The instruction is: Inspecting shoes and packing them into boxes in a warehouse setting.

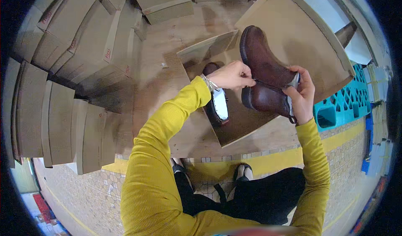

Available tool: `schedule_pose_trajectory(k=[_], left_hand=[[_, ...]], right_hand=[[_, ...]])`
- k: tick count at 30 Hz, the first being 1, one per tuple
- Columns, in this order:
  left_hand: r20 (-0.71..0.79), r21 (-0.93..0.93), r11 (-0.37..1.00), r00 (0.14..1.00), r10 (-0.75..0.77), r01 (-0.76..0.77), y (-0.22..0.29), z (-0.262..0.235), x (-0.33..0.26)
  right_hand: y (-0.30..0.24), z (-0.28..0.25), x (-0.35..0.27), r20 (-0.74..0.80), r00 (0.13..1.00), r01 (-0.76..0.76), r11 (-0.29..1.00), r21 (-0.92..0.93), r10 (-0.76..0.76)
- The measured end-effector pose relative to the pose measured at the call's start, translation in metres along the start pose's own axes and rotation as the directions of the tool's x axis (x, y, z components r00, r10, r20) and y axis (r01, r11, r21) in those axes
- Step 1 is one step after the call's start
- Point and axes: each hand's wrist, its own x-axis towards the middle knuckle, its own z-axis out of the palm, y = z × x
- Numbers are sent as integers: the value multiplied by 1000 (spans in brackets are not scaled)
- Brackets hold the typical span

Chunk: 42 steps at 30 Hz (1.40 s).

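A dark brown ankle boot (263,68) is held up above an open cardboard shoebox (234,123). My right hand (302,94) grips its heel end from the right. Fingers of my left hand (233,75) pinch the boot's side near the ankle opening. A second dark boot (217,104) lies in the box below my left wrist, its pale insole showing. Both forearms wear yellow sleeves.
Stacks of closed cardboard shoeboxes (79,47) fill the wooden platform at left and back. A large cardboard sheet (301,35) leans at right, with a turquoise plastic pallet (343,104) beyond it. Tiled floor with a yellow line (272,160) lies below my legs.
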Motion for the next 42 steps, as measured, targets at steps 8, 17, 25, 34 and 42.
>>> schedule_pose_trajectory(k=[8, 17, 25, 34, 42], left_hand=[[-72, -181, 963, 974, -214, 199, 3, 16, -1], [-19, 239, 943, 973, -232, 230, 50, -26, -4], [17, 275, 961, 999, -41, 34, 39, -1, -11], [107, -516, 766, 917, -385, 382, 46, 10, -15], [-134, -325, 915, 946, -294, 238, 46, 2, -15]], right_hand=[[-6, 16, -6, 59, 979, 199, 882, -427, -193], [-6, 18, -15, 78, 992, 124, 879, -460, -98], [-39, 9, -15, -46, 996, 54, 958, -283, -70], [-64, 26, -23, 33, 965, 228, 776, -589, -259], [-78, 43, -16, 51, 997, 74, 720, -690, -53]])
